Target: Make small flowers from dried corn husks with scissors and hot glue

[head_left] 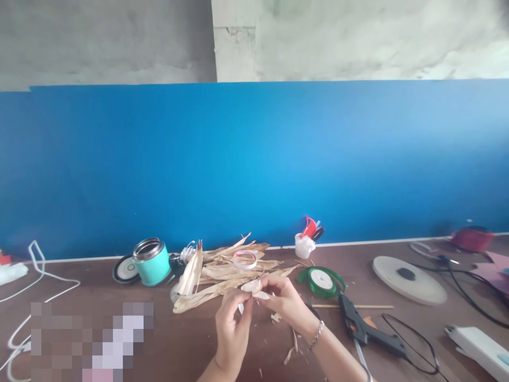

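Observation:
Both hands meet above the table, just in front of a heap of dried corn husks (222, 273). Between the fingertips is a small pale piece of corn husk (251, 287). My left hand (234, 318) pinches it from the left and below. From the right, my right hand (288, 305), with a bracelet at the wrist, grips the same piece with thumb and fingers. Parts of the piece are hidden by the fingers. A roll of white tape (245, 260) rests on the husk heap. Husk scraps (275, 318) lie on the table near my right hand.
To the right are a spool of green ribbon (322, 280), a thin stick (374, 306), a black glue gun (368, 331), a round lid (409, 280) and a white power strip (481, 347). A turquoise jar (151, 262) and white cable (59, 281) are left. A blue panel (254, 159) stands behind.

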### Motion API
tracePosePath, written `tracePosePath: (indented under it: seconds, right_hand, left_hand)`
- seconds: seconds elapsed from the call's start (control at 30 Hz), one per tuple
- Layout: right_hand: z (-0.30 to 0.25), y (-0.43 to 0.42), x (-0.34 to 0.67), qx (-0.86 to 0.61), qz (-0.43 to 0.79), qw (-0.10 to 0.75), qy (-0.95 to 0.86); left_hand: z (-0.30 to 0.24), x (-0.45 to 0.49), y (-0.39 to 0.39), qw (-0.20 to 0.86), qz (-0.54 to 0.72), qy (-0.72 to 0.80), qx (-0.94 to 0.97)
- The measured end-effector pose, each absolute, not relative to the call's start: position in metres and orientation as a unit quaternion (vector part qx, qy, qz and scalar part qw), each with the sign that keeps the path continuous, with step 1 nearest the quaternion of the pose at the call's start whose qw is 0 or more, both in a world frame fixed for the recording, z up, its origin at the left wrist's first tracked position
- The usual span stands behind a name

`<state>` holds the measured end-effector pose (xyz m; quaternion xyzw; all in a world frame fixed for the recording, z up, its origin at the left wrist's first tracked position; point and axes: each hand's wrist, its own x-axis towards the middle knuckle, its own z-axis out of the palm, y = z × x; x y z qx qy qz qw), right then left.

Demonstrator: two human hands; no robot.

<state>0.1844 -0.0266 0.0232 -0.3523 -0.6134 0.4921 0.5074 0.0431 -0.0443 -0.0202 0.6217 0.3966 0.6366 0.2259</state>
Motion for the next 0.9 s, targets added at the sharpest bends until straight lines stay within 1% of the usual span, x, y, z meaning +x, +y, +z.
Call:
tracePosePath:
  seconds: [0.13, 0.3, 0.43, 0.6, 0.8, 0.9]
  right_hand:
    - [0.0264, -0.0277, 0.1835, -0.320, 0.552, 0.510, -0.577]
    - [0.0271, -0.0272, 0.1831, -0.322, 0.566, 0.513, -0.560]
    - [0.0254, -0.0274, 0.1835, -0.322, 0.577, 0.507, -0.554]
    - [0.0247, -0.0274, 0.1833, -0.351, 0.557, 0.500, -0.563]
    - [0.0203, -0.0250, 0.1854, -0.431, 0.497, 0.461, -0.595]
    - [0.0182, -0.0244, 0.1848, -0.450, 0.474, 0.455, -0.605]
  left_hand:
    - [-0.0167, 0.0429, -0.0457, 0.215, 0.637, 0.384, 0.633]
    - [-0.0168, 0.0418, -0.0450, 0.203, 0.635, 0.379, 0.642]
    - [-0.0192, 0.0419, -0.0441, 0.172, 0.633, 0.371, 0.657]
    - [-0.0193, 0.0421, -0.0435, 0.126, 0.642, 0.364, 0.664]
    - [-0.0191, 0.0404, -0.0413, 0.086, 0.641, 0.382, 0.660]
    - [-0.0176, 0.0410, -0.0413, 0.068, 0.638, 0.390, 0.660]
